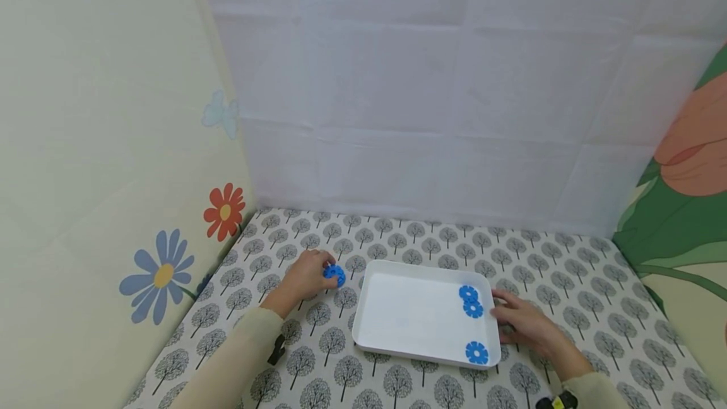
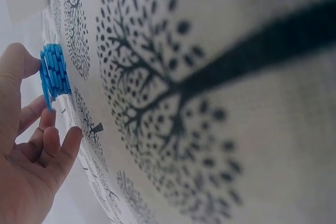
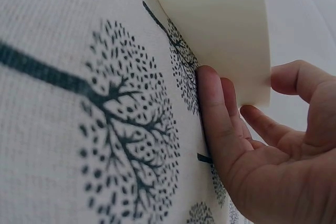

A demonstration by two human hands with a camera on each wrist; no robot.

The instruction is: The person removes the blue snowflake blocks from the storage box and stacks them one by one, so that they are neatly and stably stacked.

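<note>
My left hand (image 1: 309,275) is left of the white tray (image 1: 417,314), at a small stack of blue notched discs (image 1: 339,275) on the cloth. In the left wrist view, thumb and fingers pinch a tilted disc (image 2: 46,88) at the side of the stack (image 2: 56,66). At the tray's right side, my right hand (image 1: 525,324) holds the rim, with the thumb at the edge and other fingers along the outer wall (image 3: 226,30). Inside the tray, overlapping blue discs (image 1: 472,308) lie near the right wall. Another blue disc (image 1: 476,353) lies in the front right corner.
A tree-print cloth (image 1: 346,371) covers the table. White sheeting (image 1: 386,81) hangs behind it, a flower-painted panel (image 1: 113,144) stands on the left, and another flower panel (image 1: 693,169) is on the right.
</note>
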